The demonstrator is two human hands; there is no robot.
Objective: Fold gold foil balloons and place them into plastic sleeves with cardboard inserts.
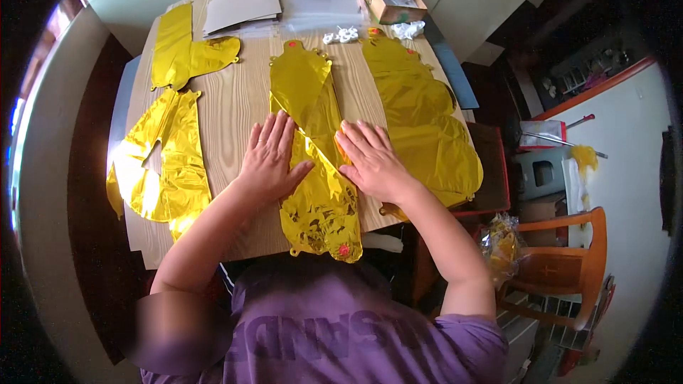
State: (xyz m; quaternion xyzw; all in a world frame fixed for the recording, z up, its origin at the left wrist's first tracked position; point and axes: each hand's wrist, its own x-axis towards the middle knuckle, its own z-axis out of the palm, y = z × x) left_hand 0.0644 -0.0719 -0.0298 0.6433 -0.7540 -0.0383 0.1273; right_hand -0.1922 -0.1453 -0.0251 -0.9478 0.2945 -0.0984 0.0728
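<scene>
A flat gold foil balloon [302,78] lies lengthwise in the middle of the wooden table, with small tabs at its ends and a crease across it. My left hand [267,163] rests on its left edge, fingers stretched out and pointing away from me. My right hand [378,165] lies flat at its right edge, fingers extended. The balloon's near end is crinkled and carries a red mark. To the right is a broad, scalloped gold foil balloon [423,117]. At the left lies another gold foil piece [173,53], with a shinier looped one [186,160] nearer me.
Grey-white cards [243,7] and clear plastic sleeves [324,3] lie at the table's far side. Beside them stands a small cardboard box [391,6] with a black object on top. White crumpled bits [340,35] lie in front. A wooden chair [558,263] stands at the right.
</scene>
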